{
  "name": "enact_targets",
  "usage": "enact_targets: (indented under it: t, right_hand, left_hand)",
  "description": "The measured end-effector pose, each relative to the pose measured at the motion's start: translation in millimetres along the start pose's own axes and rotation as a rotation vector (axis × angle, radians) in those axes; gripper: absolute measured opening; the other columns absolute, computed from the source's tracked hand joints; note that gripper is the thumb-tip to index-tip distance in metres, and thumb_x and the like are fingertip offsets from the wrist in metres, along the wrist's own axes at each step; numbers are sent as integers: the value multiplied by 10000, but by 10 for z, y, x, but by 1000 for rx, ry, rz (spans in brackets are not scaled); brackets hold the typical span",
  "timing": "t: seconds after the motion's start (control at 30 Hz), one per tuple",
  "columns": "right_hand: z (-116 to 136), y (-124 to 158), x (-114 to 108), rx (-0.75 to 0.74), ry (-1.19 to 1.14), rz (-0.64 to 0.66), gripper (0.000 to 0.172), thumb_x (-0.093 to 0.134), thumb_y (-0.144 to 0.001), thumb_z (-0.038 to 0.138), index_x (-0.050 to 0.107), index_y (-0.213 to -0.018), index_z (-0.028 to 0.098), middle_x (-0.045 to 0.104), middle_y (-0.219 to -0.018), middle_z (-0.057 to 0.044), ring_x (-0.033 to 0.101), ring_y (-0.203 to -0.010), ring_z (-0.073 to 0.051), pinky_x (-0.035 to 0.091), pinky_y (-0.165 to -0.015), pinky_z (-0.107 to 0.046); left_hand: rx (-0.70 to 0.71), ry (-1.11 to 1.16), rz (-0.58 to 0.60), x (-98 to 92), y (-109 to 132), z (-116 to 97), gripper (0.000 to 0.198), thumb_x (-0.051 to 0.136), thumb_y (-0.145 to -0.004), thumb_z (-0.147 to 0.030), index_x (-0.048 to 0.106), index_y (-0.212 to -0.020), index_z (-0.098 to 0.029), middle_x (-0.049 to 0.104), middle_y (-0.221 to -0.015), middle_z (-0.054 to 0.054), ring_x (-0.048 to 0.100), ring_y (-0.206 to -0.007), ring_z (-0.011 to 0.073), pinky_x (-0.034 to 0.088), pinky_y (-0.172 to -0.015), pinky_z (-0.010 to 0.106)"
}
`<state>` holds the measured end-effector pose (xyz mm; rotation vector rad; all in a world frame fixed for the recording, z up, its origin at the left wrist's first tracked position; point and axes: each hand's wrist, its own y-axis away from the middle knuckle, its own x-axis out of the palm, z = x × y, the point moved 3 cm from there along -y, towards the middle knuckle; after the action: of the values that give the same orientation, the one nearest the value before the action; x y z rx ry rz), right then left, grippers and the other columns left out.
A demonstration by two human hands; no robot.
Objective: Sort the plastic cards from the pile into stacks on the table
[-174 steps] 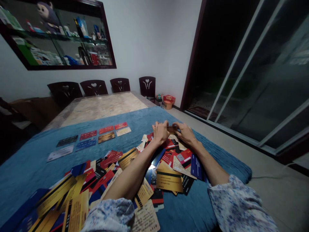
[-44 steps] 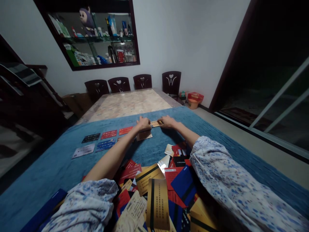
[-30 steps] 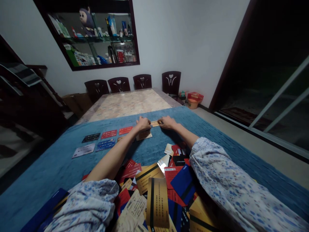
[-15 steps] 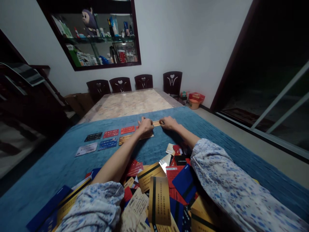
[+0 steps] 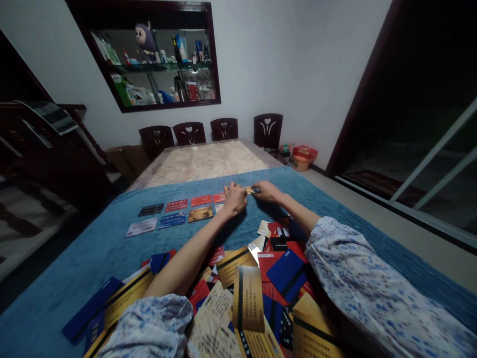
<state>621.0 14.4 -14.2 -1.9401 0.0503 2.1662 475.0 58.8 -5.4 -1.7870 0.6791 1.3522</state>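
Both arms reach far forward over a blue cloth (image 5: 93,248). My left hand (image 5: 235,197) and my right hand (image 5: 267,191) pinch the two ends of a gold card (image 5: 249,190) low over the cloth, at the right end of two rows of cards. The back row has a black card (image 5: 151,209) and red cards (image 5: 176,205). The front row holds a pale card (image 5: 141,227), a blue card (image 5: 172,220) and a gold-brown card (image 5: 200,214). A large loose heap of cards (image 5: 246,293) lies under my forearms, close to me.
Beyond the cloth the marble table top (image 5: 204,161) runs to several dark chairs (image 5: 223,128) at the wall. A glass wall cabinet (image 5: 160,64) hangs above them. An orange basket (image 5: 301,161) sits on the floor at right, near sliding glass doors (image 5: 436,164).
My hands carried the gold card from the heap out to the end of the card rows. In the last second they stayed there while my head shifted slightly, uncovering the gold-brown card in the front row.
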Motion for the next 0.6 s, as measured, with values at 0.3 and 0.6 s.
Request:
enact_targets:
  t: [0.3,0.6]
  right_hand:
    - [11,326,-131,11,49,18,400,558,-894,265,682,-1275,259,694,-1259,-77,602,-1163,-255,456,-906,-306]
    - [18,727,-302,5,53,15,363,565,-883,224,718,-1212,247,724,-1201,-70,615,-1125,-240,469,-867,-295]
  left_hand:
    - [36,18,17,-85,251,-164,304,496,-842,-106,759,-979,-172,698,-1118,133,462,-1152,321,367,-939,484]
    - [45,39,33,-248,516,-250,332,499,-827,-90,774,-987,-186,710,-1075,129,449,-1151,322,362,-966,510]
